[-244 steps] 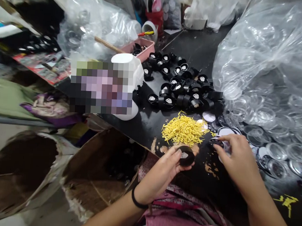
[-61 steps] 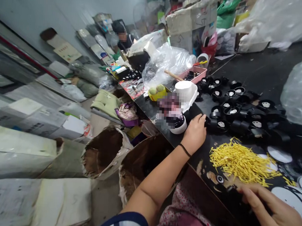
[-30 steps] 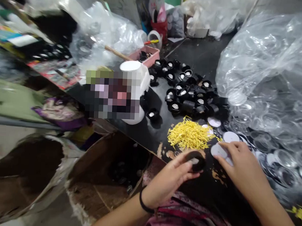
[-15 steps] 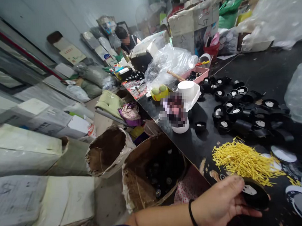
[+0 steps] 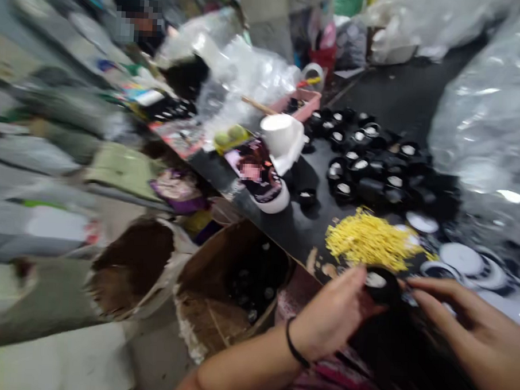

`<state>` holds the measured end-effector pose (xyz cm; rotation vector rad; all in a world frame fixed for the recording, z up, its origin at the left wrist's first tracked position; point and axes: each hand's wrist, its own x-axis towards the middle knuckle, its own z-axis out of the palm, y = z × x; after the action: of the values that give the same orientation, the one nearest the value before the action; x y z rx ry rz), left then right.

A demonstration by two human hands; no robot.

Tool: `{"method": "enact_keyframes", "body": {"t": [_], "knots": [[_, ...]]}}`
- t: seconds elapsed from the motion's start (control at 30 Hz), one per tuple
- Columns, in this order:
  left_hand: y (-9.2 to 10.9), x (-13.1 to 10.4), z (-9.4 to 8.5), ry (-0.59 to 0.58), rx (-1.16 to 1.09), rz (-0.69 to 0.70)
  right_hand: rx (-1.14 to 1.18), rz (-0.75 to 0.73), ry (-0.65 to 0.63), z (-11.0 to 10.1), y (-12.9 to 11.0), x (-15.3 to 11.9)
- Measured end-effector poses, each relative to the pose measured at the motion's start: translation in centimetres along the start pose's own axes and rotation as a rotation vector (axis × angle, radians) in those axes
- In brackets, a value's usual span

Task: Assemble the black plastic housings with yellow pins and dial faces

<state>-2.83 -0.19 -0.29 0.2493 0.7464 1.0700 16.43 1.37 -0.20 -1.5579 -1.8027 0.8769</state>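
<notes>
My left hand, with a black band on the wrist, grips a black round cup-like part that has a pale metal plate inside. Close to that part's right side is my right hand, thumb and forefinger pinched together; a small shiny bit shows at the fingertips, too blurred to name. Just beyond the hands, a heap of short yellow pieces lies on the black table. More black round parts are clustered behind it. White discs lie to the right of the heap.
A phone leans on a white holder with a white cup. A pink tray and clear plastic bags are farther off. Below the table edge stand open cartons, one containing black parts. Another person is at far left.
My right hand has come into view from the right, up to the black part in my left hand. My view has swung right and down, and my left hand appears farther left and higher.
</notes>
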Motion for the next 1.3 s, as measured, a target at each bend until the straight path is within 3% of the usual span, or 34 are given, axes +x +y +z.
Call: {"method": "enact_keyframes", "body": {"t": [0.1, 0.2, 0.37, 0.43, 0.57, 0.77, 0.9, 1.03, 1.13, 1.2, 1.3], "knots": [[0.5, 0.0, 0.0, 0.029, 0.029, 0.084, 0.133, 0.127, 0.037, 0.3, -2.4, 0.3], [0.5, 0.1, 0.3, 0.015, 0.086, 0.03, 0.121, 0.164, 0.084, 0.1, -2.9, 0.1], [-0.6, -0.2, 0.7, -0.045, 0.193, 0.021, 0.056, -0.049, 0.106, 0.4, -4.1, -0.4], [-0.9, -0.2, 0.5, -0.046, 0.262, 0.057, 0.048, -0.035, 0.112, 0.8, -4.5, -0.2], [-0.8, -0.1, 0.1, -0.093, 0.316, 0.039, 0.112, 0.132, 0.06, 1.0, -4.5, 0.3], [-0.5, -0.1, -0.1, -0.137, 0.376, 0.032, 0.04, 0.14, 0.008, 0.4, -4.1, 0.5], [-0.8, -0.3, -0.2, -0.102, 0.516, 0.043, 0.069, 0.142, -0.1, 0.7, -3.4, -0.7], [-0.9, -0.6, -0.9, -0.088, 0.608, -0.008, 0.068, 0.085, -0.151, 0.9, -3.3, -1.9], [-0.2, -0.6, -1.6, -0.072, 0.568, -0.002, 0.019, 0.035, -0.188, 0.9, -3.3, -1.0], [0.4, -0.7, -1.7, 0.013, 0.49, 0.04, -0.12, -0.054, -0.162, 0.9, -2.8, 0.2], [1.0, -1.1, -1.4, 0.137, 0.339, 0.1, -0.51, -0.292, -0.06, 1.6, -1.4, 2.1]]}}
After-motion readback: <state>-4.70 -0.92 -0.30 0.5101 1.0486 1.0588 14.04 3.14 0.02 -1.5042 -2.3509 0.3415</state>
